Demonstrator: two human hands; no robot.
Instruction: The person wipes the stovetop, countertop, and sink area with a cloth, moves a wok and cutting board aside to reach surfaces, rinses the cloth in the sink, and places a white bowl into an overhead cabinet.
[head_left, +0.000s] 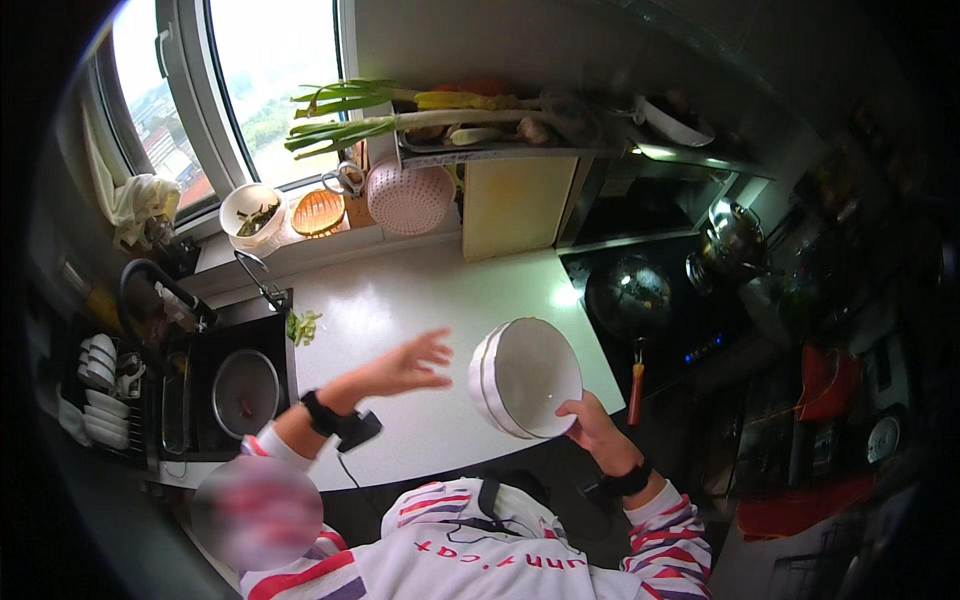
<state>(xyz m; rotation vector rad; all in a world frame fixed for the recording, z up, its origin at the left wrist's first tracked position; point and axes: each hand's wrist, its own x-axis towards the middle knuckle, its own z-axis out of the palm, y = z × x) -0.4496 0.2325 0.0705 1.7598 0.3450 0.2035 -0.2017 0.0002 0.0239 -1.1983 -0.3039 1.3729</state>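
My right hand (592, 424) grips the rim of two nested white bowls (529, 379), thumb inside and fingers behind. They are tilted on their side above the white countertop (375, 292), and the inner one looks bare inside. To their left, my left hand (420, 364) hovers over the counter with its fingers apart. It holds nothing and does not touch the bowls. Chopped green vegetable pieces (303, 328) lie on the counter by the sink edge.
Left is a dark sink (195, 442) with a metal basin (246, 394), a black faucet (139, 277) and a dish rack (105, 405). On the right, a wok (628, 296) and a kettle (735, 232) stand on the cooktop. A cutting board (517, 206) leans under a vegetable shelf (480, 156).
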